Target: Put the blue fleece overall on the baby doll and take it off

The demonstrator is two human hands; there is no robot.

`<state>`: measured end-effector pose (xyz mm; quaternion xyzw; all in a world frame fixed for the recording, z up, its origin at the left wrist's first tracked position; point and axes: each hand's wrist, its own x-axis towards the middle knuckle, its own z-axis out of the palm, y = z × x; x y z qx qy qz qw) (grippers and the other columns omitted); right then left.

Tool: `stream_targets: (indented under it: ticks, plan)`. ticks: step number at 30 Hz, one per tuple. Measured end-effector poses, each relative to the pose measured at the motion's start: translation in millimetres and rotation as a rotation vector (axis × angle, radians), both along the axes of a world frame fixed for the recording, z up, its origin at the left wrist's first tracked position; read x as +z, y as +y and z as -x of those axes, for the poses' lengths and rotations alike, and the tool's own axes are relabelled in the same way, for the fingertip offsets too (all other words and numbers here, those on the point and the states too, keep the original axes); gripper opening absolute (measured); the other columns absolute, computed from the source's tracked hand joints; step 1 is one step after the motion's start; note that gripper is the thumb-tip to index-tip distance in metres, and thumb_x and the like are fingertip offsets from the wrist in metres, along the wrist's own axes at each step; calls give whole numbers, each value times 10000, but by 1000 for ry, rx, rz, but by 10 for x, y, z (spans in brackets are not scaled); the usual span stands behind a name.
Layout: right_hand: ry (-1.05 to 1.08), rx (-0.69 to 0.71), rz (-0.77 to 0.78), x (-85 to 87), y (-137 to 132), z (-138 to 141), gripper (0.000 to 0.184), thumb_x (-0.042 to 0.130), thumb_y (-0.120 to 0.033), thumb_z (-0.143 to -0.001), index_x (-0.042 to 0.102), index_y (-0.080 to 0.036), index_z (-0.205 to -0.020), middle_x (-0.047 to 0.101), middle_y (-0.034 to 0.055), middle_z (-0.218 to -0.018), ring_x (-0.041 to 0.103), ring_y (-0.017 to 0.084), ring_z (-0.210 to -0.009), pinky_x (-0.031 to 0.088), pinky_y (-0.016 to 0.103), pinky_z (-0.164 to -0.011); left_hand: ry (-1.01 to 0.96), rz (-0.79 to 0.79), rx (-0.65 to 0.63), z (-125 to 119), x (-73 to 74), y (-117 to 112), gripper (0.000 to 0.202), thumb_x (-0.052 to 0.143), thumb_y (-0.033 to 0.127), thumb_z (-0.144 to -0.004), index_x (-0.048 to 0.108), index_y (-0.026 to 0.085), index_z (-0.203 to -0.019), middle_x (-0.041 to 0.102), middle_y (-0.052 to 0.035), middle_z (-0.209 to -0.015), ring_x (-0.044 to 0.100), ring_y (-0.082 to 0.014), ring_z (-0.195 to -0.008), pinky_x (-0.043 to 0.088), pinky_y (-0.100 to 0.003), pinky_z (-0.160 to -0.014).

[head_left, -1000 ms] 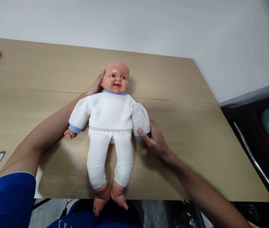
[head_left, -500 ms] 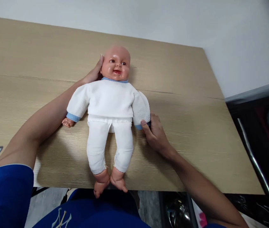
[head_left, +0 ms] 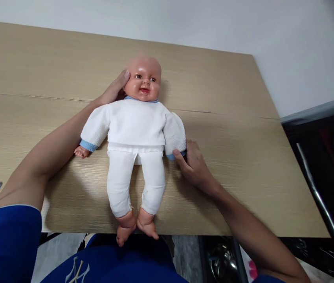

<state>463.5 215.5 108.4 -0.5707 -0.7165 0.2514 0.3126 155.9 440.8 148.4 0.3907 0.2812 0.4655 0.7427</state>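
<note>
A doll (head_left: 136, 124) in a white fleecy top and white trousers is laid on its back on the wood-toned worktop (head_left: 237, 165), with its face turned up and its bare feet (head_left: 125, 228) projected past the near edge. Its head (head_left: 147, 72) is touched at the side by the left hand (head_left: 114, 88), whose thumb is rested beside the face, though how far the hidden fingers are closed cannot be told. The blue-cuffed sleeve (head_left: 175, 133) nearer the right hand (head_left: 195, 165) is pinched at its end between thumb and fingers.
</note>
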Motion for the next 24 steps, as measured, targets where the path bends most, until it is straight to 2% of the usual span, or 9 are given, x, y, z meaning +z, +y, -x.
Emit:
stream_targets:
  ticks: [3,7,10,13,16,19,24]
  plan:
    - [-4,4,6,3,-1,1,608,529,-700,-1177,610,-263,-1593,763,218,-1466,671,440,-1338,547,710,-1219,0,-33,-63,60,-57,70,523,449,393,-1277,588,183,-1736,830,-50,-1582,521,-256,-1772,345,-445,-1532]
    - [-18,11,9,12,5,-5,594,523,-702,-1180,613,-267,-1574,755,226,-1469,672,448,-1361,546,719,-1230,-73,-14,-104,136,-118,128,574,271,263,-1262,516,241,-1780,744,3,-1705,474,-202,-1798,330,-416,-1536]
    - [-16,19,12,19,11,-8,580,528,-693,-1181,602,-289,-1590,743,223,-1512,666,455,-1401,532,734,-1255,-129,-8,-120,159,-115,122,615,190,186,-1235,537,278,-1735,755,30,-1691,432,-181,-1817,243,-398,-1555]
    - [-22,21,14,25,12,-11,602,530,-701,-1178,594,-278,-1602,739,228,-1526,661,458,-1420,530,733,-1262,-92,-17,-103,148,-109,108,564,217,214,-1251,602,329,-1648,808,51,-1612,434,-177,-1813,214,-398,-1562]
    - [-39,17,25,30,11,-16,620,534,-697,-1176,590,-259,-1611,734,232,-1540,659,461,-1427,532,724,-1262,-47,-10,-54,126,-139,125,531,262,254,-1256,620,345,-1638,865,52,-1503,456,-196,-1805,195,-439,-1575]
    - [-53,19,21,32,12,-23,612,538,-690,-1176,602,-242,-1589,739,235,-1518,665,461,-1410,541,710,-1250,-42,-5,-38,126,-204,176,550,267,264,-1234,603,347,-1661,875,56,-1479,448,-209,-1810,210,-483,-1580]
    - [-72,29,12,19,16,-37,597,521,-694,-1183,602,-252,-1576,746,222,-1469,669,448,-1370,552,695,-1231,114,-176,-71,165,-306,257,368,397,314,-1228,721,398,-1380,859,96,-1495,438,-234,-1808,261,-510,-1572]
